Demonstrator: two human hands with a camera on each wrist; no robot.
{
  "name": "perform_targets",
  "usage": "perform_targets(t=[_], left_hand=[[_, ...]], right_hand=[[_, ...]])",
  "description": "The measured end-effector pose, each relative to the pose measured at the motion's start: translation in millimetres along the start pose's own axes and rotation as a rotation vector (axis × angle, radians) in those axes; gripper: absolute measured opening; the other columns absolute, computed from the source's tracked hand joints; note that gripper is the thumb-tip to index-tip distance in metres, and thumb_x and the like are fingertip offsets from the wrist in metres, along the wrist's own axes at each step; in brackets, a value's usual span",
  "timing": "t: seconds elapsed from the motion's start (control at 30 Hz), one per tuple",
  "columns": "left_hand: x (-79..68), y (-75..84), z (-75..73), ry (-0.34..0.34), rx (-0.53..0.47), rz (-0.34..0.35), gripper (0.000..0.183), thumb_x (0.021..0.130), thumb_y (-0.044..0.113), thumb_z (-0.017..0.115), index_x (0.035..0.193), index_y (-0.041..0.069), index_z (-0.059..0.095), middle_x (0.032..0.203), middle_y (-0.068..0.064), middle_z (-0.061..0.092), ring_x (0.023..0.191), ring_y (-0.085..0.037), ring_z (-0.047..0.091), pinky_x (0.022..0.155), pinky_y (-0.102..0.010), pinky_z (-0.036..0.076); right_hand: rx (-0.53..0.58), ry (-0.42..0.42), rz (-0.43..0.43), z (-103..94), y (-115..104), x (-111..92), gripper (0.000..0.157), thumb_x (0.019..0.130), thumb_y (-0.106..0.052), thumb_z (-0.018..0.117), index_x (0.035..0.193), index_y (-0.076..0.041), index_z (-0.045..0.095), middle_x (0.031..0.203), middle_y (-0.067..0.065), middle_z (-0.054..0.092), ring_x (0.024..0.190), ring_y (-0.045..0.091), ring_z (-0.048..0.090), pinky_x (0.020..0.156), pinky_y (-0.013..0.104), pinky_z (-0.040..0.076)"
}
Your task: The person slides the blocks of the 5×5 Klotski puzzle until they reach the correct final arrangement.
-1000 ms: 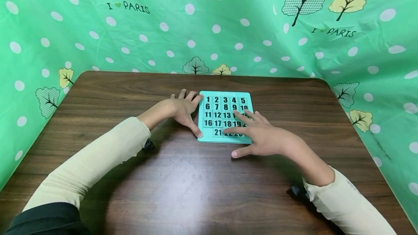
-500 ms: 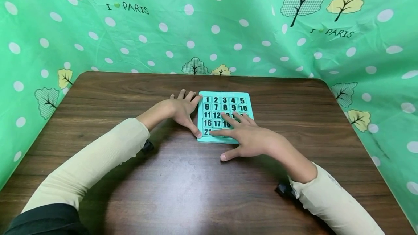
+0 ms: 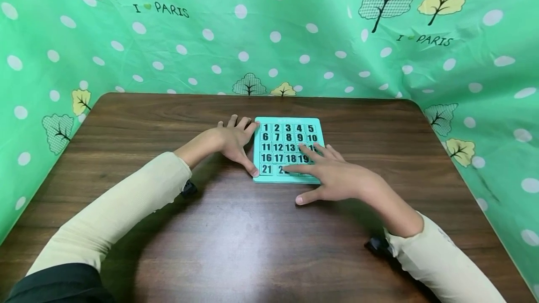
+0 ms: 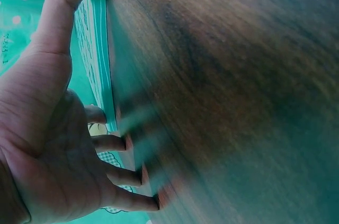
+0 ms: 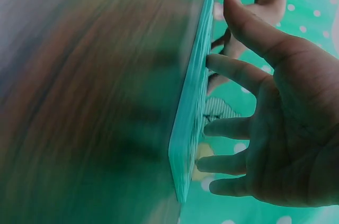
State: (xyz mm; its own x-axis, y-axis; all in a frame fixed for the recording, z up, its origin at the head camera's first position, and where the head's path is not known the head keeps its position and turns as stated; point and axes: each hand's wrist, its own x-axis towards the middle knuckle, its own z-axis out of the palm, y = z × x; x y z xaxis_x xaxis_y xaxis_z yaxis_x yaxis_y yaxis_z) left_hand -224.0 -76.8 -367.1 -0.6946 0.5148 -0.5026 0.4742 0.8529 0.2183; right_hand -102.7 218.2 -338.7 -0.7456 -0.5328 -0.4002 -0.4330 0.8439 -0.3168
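A turquoise sliding number puzzle point(image 3: 288, 123) lies flat on the table, its rows of tiles printed with black numbers. My left hand point(image 3: 234, 143) braces its left edge, thumb at the near corner and index finger at the far one. The left wrist view shows the left thumb point(image 4: 59, 15) against the board's side, the other fingertips down near the table. Over the lower right tiles spreads my right hand point(image 3: 337, 179), the index fingertip touching a bottom-row tile beside 21. Its thumb sticks out past the near edge. Several lower right numbers are covered by this hand.
The brown wood-grain table point(image 3: 227, 247) carries the board near its far side. A green dotted curtain point(image 3: 210, 60) with trees and lettering hangs behind and along both sides. Dark wrist devices point(image 3: 377, 247) sit under the cream sleeves.
Tile 21 has slid left into the bottom-left corner, and a tile starting with 2 now stands beside it. My right hand went left, then back right. The left hand stayed put.
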Motion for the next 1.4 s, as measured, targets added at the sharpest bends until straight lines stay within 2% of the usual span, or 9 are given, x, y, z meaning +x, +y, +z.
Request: perform_targets(t=[0.13, 0.23, 0.4, 0.57, 0.67, 0.83, 1.07, 1.4], left_hand=[[0.5, -3.2, 1.3, 0.007, -0.015, -0.006, 0.167, 0.066, 0.096, 0.087, 0.183, 0.022, -0.006, 0.191, -0.016, -0.007, 0.174, -0.056, -0.014, 0.134, -0.085, 0.004], [0.4, -4.4, 2.7, 0.011, -0.006, 0.002, 0.167, 0.066, 0.097, 0.086, 0.183, 0.022, -0.006, 0.191, -0.015, -0.006, 0.175, -0.056, -0.012, 0.134, -0.085, 0.005], [10.7, -10.3, 10.9, 0.033, -0.002, 0.005, 0.171, 0.061, 0.103, 0.082, 0.183, 0.026, -0.01, 0.192, -0.013, -0.009, 0.174, -0.057, -0.014, 0.131, -0.089, 0.005], [0.8, -3.0, 3.3, 0.015, -0.014, 0.011, 0.17, 0.062, 0.101, 0.083, 0.183, 0.024, -0.009, 0.191, -0.015, -0.008, 0.174, -0.057, -0.015, 0.133, -0.087, 0.003], [-5.3, 1.0, -0.9, 0.006, -0.015, 0.009, 0.165, 0.068, 0.095, 0.086, 0.183, 0.022, -0.008, 0.191, -0.016, -0.008, 0.174, -0.056, -0.015, 0.135, -0.084, 0.004], [-10.6, 3.7, -4.2, 0.001, -0.002, -0.001, 0.157, 0.077, 0.088, 0.086, 0.183, 0.022, -0.008, 0.191, -0.015, -0.008, 0.175, -0.055, -0.014, 0.136, -0.083, 0.005], [-9.3, 2.5, -1.8, -0.001, 0.002, 0.002, 0.159, 0.075, 0.089, 0.086, 0.183, 0.022, -0.01, 0.191, -0.016, -0.009, 0.174, -0.055, -0.015, 0.136, -0.082, 0.004], [-9.6, 3.1, -2.7, 0.0, 0.001, 0.004, 0.159, 0.075, 0.089, 0.086, 0.183, 0.022, -0.009, 0.191, -0.015, -0.008, 0.174, -0.056, -0.014, 0.135, -0.083, 0.004]], right_hand=[[-0.019, -0.015, -0.007, 0.2, -7, 10, 0.079, 0.101, -0.065, 0.077, 0.171, -0.042, 0.05, 0.191, 0.019, 0.007, 0.175, 0.058, 0.0, 0.137, 0.08, 0.001], [-0.022, -0.013, -0.005, 0.0, -8, 10, 0.078, 0.101, -0.066, 0.077, 0.17, -0.042, 0.051, 0.191, 0.018, 0.008, 0.175, 0.058, 0.001, 0.137, 0.08, 0.002], [0.017, 0.026, 0.011, -2.9, 2, -5, 0.075, 0.098, -0.068, 0.079, 0.166, -0.042, 0.058, 0.191, 0.02, 0.012, 0.174, 0.059, 0.004, 0.135, 0.083, 0.003], [0.026, 0.06, 0.033, -6.1, 16, -25, 0.077, 0.095, -0.073, 0.08, 0.162, -0.039, 0.063, 0.189, 0.025, 0.017, 0.172, 0.064, 0.007, 0.133, 0.085, 0.004], [0.018, 0.07, 0.034, -6.5, 20, -31, 0.079, 0.093, -0.073, 0.081, 0.161, -0.036, 0.065, 0.188, 0.027, 0.018, 0.17, 0.066, 0.009, 0.132, 0.086, 0.005], [0.025, 0.058, 0.016, -2.4, 14, -24, 0.079, 0.095, -0.072, 0.079, 0.164, -0.037, 0.061, 0.188, 0.026, 0.017, 0.171, 0.065, 0.009, 0.133, 0.085, 0.005], [0.031, 0.046, 0.001, 1.1, 7, -16, 0.078, 0.097, -0.071, 0.078, 0.166, -0.039, 0.058, 0.189, 0.023, 0.016, 0.173, 0.062, 0.006, 0.133, 0.085, 0.005], [0.081, 0.09, 0.044, -3.0, 42, -46, 0.08, 0.093, -0.074, 0.08, 0.162, -0.036, 0.064, 0.187, 0.029, 0.02, 0.17, 0.067, 0.008, 0.13, 0.088, 0.004]])
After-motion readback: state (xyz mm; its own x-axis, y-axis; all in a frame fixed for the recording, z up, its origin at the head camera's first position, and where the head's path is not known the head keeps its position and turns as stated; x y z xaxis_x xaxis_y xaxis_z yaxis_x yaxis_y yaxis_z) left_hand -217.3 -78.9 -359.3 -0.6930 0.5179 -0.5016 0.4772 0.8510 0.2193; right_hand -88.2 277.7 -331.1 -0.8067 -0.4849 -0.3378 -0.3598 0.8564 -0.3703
